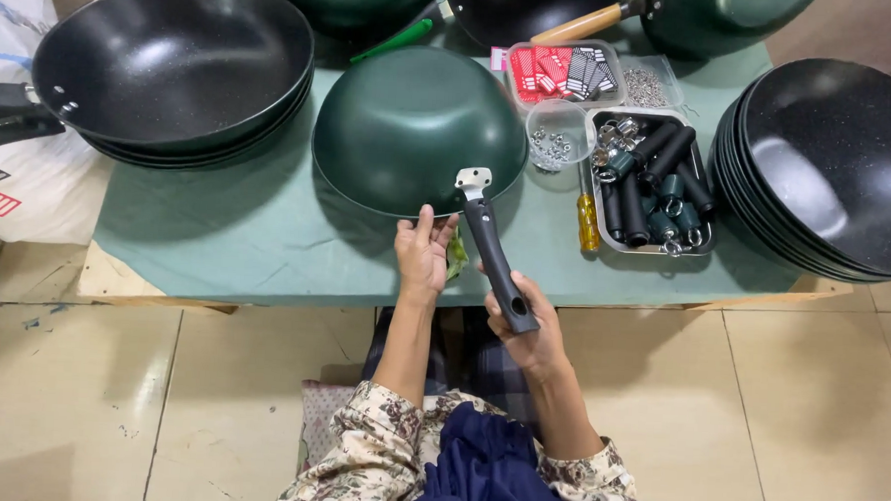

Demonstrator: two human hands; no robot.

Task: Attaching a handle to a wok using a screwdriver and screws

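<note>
Handle fitting on dark green upturned wok (411, 124) at counter (266, 243) front edge: in progress.
Left hand (423, 252) steadying rim; right hand (527, 329) clenched on black handle (493, 253), bracket on rim; fastening unconfirmed.

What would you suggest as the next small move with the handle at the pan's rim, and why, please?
Probably press the black handle flush against the upturned green pan: its metal bracket sits at the rim, the right hand grips its end, and the left hand steadies the rim.

The person wears a cream shirt with a dark floral print, its sleeves (382, 443) pushed up past the elbows. A navy cloth (486, 473) covers the chest. Both forearms are bare, without rings or watch.
</note>
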